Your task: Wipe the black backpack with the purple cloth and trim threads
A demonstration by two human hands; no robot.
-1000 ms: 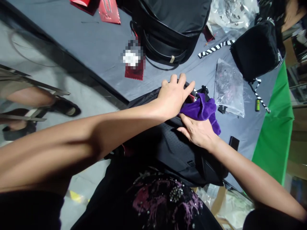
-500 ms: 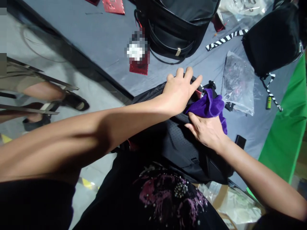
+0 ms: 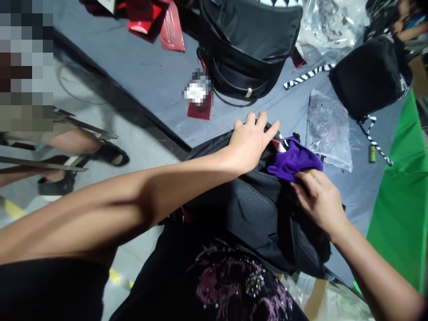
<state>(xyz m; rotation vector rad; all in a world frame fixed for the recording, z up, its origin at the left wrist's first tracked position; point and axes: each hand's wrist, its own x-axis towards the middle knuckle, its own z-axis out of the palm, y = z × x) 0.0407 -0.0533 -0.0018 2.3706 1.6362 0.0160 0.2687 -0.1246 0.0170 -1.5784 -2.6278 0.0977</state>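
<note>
A black backpack (image 3: pixel 252 200) lies against my body at the table's front edge. My left hand (image 3: pixel 249 145) is on its upper part, fingers spaced and bent over the far rim, with the fingertips hidden. My right hand (image 3: pixel 319 198) pinches the near edge of a purple cloth (image 3: pixel 292 158), which is bunched at the right side of the backpack's upper edge. A small red and white piece (image 3: pixel 279 145) shows between my left hand and the cloth.
Ahead stands another black backpack (image 3: pixel 250 53), with red packets (image 3: pixel 172 29) at its left. A clear plastic bag (image 3: pixel 329 129), a black bag (image 3: pixel 369 76) with striped straps and a small green cylinder (image 3: pixel 372 154) lie right. Green fabric (image 3: pixel 401 191) borders the table. A person's leg (image 3: pixel 76 140) shows left.
My right hand has moved right and slightly toward me, from beneath the purple cloth to its near edge. The cloth has shifted right and flattened. My left hand keeps its place on the backpack.
</note>
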